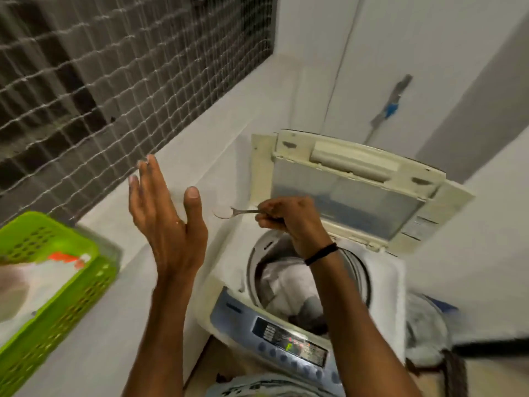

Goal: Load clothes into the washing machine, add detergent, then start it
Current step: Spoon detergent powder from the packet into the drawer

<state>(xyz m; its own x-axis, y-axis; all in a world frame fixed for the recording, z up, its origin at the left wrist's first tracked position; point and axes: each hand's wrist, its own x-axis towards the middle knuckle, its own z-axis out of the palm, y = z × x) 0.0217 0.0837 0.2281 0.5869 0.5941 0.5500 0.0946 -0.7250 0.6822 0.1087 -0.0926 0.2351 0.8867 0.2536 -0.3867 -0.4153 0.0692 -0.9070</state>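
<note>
A top-loading washing machine (229, 285) stands at centre right with its lid (352, 193) raised. White and dark clothes (289, 287) lie in the drum. Its blue control panel (289, 342) with buttons faces me at the bottom. My right hand (286, 219) is above the drum's far edge, shut on a thin metal spoon (240, 212) that points left. My left hand (166, 222) is raised to the left of the machine, palm up, fingers spread, holding nothing. A green plastic basket (57, 285) at the left holds a white packet with red print (65, 259).
A white ledge (200, 156) runs along the left under a netted window grille (114, 67). White walls close in behind and to the right. A tap with a blue part (390, 107) hangs on the back wall. Grey cloth (423, 325) lies right of the machine.
</note>
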